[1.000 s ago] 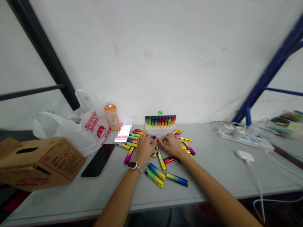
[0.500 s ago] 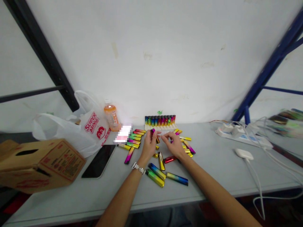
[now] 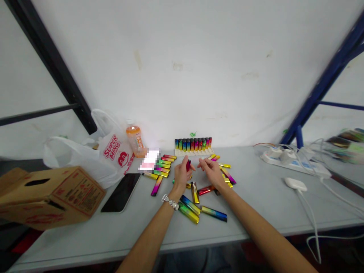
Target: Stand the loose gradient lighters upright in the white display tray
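Observation:
My left hand (image 3: 181,175), with a bracelet on the wrist, is closed round a dark red lighter (image 3: 188,165) that points upward. My right hand (image 3: 211,170) is a short way to the right, its thumb and fingers pinched together. Whatever is between those fingertips, if anything, is too small to tell. Shiny lighters lie on the table around both hands: a red lighter (image 3: 206,190) by the right wrist, a gold lighter (image 3: 195,192) between the arms, and a blue and yellow lighter (image 3: 214,213) nearer me. Behind the hands, a row of lighters (image 3: 196,144) stands upright in a white tray (image 3: 194,153).
On the left are a cardboard box (image 3: 51,197), a white plastic bag (image 3: 85,157), a black phone (image 3: 121,192) and an orange drink bottle (image 3: 136,142). A power strip (image 3: 295,163) and a white charger (image 3: 295,184) with cables lie on the right. A wall stands behind the table.
My left hand has turned, so the lighter in it now stands more upright. My right hand has shifted slightly right. The whole view has moved a little.

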`<move>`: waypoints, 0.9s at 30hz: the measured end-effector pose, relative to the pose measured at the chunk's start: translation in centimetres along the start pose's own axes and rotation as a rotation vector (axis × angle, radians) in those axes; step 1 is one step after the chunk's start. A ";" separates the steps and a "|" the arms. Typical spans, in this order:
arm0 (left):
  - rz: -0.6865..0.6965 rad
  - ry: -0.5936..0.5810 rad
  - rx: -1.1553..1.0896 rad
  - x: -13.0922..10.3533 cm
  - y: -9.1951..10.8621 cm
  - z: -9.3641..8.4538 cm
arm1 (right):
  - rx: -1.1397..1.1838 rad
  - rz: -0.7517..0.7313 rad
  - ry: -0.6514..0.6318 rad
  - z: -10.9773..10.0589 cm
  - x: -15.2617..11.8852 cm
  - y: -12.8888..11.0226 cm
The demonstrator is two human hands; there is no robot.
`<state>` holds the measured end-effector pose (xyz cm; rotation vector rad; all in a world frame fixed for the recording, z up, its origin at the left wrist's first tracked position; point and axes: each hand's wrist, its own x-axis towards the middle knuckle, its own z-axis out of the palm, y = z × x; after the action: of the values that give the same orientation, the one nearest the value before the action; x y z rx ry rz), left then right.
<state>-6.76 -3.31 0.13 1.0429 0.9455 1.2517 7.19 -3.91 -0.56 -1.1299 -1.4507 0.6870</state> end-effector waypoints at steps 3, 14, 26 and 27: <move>0.014 0.085 0.040 0.0 0.0 0.2 | -0.005 0.011 -0.006 0.0 0.0 0.2; -0.053 0.020 -0.056 0.1 0.1 -0.4 | -0.016 0.025 -0.010 0.1 -0.1 0.4; -0.012 0.009 0.107 0.0 -0.2 0.0 | 0.050 -0.049 -0.032 0.5 -0.5 -0.2; -0.011 -0.029 0.098 0.1 -0.3 0.0 | 0.073 -0.063 -0.035 0.6 -0.5 -0.4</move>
<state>-6.65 -3.26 -0.11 1.1280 0.9970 1.1877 6.47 -4.43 -0.58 -1.0163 -1.4729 0.7135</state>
